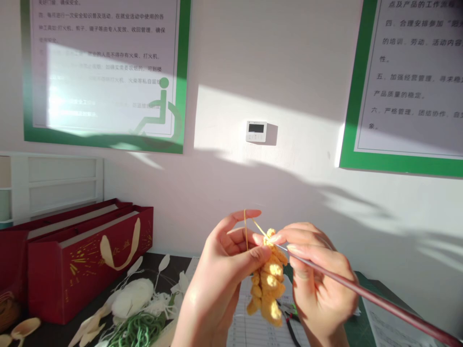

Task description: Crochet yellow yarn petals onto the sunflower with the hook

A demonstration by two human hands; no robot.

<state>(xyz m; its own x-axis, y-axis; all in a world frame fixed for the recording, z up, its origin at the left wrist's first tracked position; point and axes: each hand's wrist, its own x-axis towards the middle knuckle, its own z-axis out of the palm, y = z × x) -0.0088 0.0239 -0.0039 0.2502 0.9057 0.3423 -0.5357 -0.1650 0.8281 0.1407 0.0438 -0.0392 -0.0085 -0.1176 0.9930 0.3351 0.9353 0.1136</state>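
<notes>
The left hand [220, 284] pinches a yellow crocheted piece [268, 284], with yellow yarn [246, 230] looped over a raised finger. The right hand [318, 284] grips a long dark-red crochet hook [379, 303] between narrowly closed fingers.

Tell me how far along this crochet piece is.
Done: a bumpy yellow crocheted strip hangs below the working end. In hand: the right hand holds a dark red crochet hook at its top, while the left hand pinches it, yellow yarn over the forefinger. Left: green yarn and a white bundle lie aside.
</notes>
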